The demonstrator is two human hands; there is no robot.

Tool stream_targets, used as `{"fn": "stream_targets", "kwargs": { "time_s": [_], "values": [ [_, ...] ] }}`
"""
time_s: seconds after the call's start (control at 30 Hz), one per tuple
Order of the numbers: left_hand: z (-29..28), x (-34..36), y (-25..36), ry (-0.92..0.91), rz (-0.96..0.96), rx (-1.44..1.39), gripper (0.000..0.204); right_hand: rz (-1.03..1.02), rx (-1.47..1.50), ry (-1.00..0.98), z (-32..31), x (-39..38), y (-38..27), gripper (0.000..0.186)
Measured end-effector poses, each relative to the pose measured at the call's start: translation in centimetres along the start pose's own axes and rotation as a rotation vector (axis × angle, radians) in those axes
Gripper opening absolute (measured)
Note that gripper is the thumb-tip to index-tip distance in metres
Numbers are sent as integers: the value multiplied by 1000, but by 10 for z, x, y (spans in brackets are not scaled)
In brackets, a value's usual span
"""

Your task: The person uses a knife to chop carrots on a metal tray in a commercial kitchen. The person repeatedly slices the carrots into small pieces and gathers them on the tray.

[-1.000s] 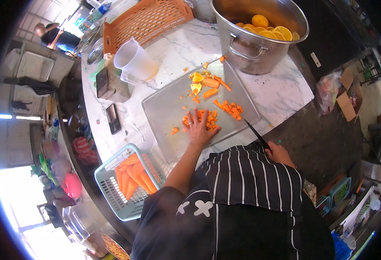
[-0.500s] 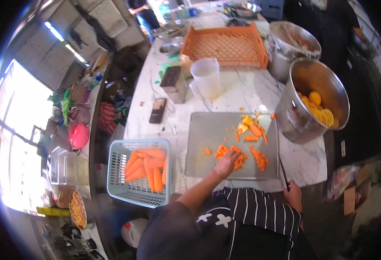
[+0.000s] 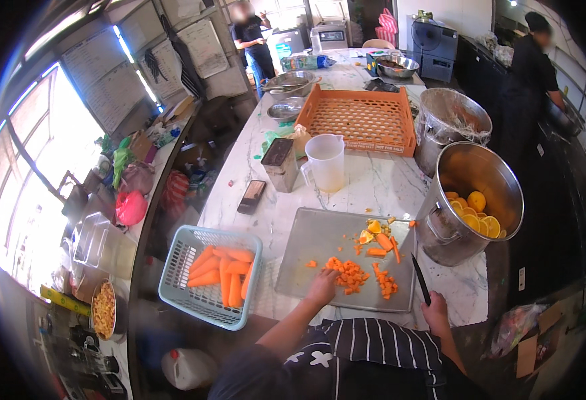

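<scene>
Resting beside diced carrot [image 3: 347, 273], left hand [image 3: 322, 288], fingers together on grey cutting board [image 3: 319, 243]; right hand [image 3: 434, 312] fingers wrapped around knife [image 3: 420, 279].

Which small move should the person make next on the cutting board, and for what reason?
Probably gather the diced carrot under the left hand into one heap. The pieces lie scattered over the grey cutting board, while the knife in the right hand is held off to the side, away from them.
</scene>
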State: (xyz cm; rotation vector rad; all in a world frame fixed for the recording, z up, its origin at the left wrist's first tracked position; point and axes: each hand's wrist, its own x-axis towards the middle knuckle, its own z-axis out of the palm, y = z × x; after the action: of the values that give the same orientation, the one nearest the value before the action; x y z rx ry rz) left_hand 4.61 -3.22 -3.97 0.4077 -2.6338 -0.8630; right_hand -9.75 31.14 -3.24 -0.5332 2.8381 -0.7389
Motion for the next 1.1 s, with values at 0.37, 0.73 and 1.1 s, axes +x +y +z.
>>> {"fn": "stream_targets", "kwargs": {
  "time_s": [0.37,0.73,1.1],
  "values": [
    [-21,-15,15,-27,-18,100,24,27,26,0,-10,2,-12,41],
    [-18,-20,12,-50,-3,33,22,-4,5,17,1,3,0,41],
    [-16,-29,11,-47,13,18,20,12,-31,20,10,2,9,42]
  ]
}}
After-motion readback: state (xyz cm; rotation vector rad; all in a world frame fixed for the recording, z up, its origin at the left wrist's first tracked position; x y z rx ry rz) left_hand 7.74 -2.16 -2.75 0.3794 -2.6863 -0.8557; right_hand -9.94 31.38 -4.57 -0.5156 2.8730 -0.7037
